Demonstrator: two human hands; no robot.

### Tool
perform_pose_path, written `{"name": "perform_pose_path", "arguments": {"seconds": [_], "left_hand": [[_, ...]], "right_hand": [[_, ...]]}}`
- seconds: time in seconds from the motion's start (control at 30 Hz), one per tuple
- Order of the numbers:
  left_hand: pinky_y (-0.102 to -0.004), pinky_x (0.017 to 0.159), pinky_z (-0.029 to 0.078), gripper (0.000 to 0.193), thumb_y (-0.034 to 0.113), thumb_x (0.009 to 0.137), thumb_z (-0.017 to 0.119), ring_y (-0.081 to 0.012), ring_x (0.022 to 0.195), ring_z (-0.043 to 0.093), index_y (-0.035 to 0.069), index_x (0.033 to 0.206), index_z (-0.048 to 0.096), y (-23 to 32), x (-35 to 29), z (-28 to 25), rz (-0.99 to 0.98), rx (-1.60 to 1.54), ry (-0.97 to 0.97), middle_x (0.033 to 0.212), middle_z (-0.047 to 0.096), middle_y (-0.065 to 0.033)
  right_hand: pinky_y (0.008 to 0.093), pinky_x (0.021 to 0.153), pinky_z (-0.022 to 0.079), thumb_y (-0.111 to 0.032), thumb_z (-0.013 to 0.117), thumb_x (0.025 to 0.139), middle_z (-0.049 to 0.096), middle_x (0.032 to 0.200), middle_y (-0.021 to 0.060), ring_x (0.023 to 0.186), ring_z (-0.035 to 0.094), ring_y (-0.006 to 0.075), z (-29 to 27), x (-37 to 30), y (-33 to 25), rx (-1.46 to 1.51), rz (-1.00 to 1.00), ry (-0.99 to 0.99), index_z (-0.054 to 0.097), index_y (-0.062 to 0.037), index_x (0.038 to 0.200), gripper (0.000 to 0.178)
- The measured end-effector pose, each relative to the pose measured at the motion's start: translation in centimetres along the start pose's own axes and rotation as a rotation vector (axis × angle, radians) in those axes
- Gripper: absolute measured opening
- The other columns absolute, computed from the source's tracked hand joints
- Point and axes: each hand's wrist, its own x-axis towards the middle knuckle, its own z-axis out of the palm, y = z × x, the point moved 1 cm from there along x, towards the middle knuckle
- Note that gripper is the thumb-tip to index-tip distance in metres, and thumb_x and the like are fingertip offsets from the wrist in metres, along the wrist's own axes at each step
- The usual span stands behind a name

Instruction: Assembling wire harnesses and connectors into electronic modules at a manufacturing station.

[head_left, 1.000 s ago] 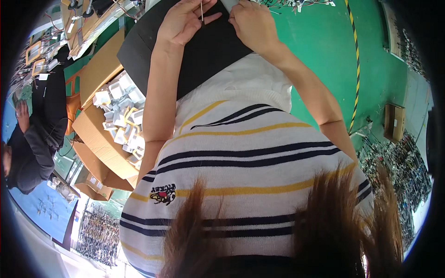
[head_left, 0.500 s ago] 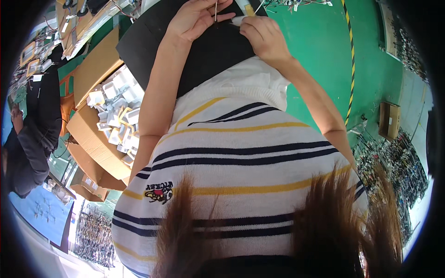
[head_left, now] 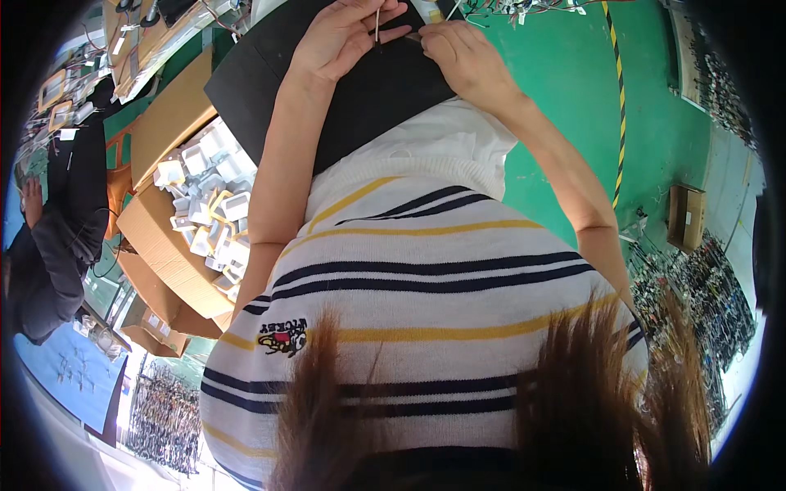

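At the top edge, my left hand (head_left: 334,41) has thumb and index finger closed on a thin white cable (head_left: 377,23), whose dark end hangs down. Its other fingers are loosely stretched toward the right. Close beside it, my right hand (head_left: 468,64) is closed, fingertips pressed together; what they pinch is mostly hidden. Just above those fingertips is a small pale piece with a yellowish patch (head_left: 434,15). Both hands are over a black sheet (head_left: 381,102) across my lap. The picture's edge cuts off the upper part of this work.
Left of me stands an open cardboard box (head_left: 168,237) full of white and yellow-edged plastic housings (head_left: 214,196). A person in dark clothes (head_left: 57,254) is farther left. Bundled cables (head_left: 696,295) and a small carton (head_left: 686,214) lie right, past a yellow-black floor stripe (head_left: 621,114).
My right hand has shifted slightly, and the whitish piece seen at its fingertips is now mostly hidden. The cable in my left hand has moved a little left. The other person's hand has moved slightly.
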Motion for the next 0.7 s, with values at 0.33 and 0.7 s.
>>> {"name": "perform_pose_path", "arguments": {"seconds": [0.33,0.7], "left_hand": [[-0.0460,0.091,0.050,0.015,0.018,0.094,0.058,-0.0183,0.097,0.064,0.007,0.100,0.066,-0.6,-0.1,-0.1,-0.097,-0.005,0.091,0.094,0.068,-0.0043],[-0.0304,0.081,0.055,0.020,0.017,0.091,0.061,-0.0140,0.081,0.064,-0.001,0.101,0.061,-2.2,-2.6,1.3,0.008,0.457,0.367,0.089,0.064,-0.0052]], "right_hand": [[0.0345,0.090,0.047,0.005,0.054,0.082,0.062,0.104,0.0138,0.097,0.060,0.0238,-5.1,0.5,-2.2,0.065,-0.209,0.039,0.050,0.0012,0.092,0.011],[0.0244,0.072,0.049,0.004,0.063,0.084,0.058,0.085,0.0021,0.080,0.059,0.0100,-2.4,-0.2,-0.7,0.514,0.493,-0.091,0.054,-0.0017,0.101,0.021]]}}
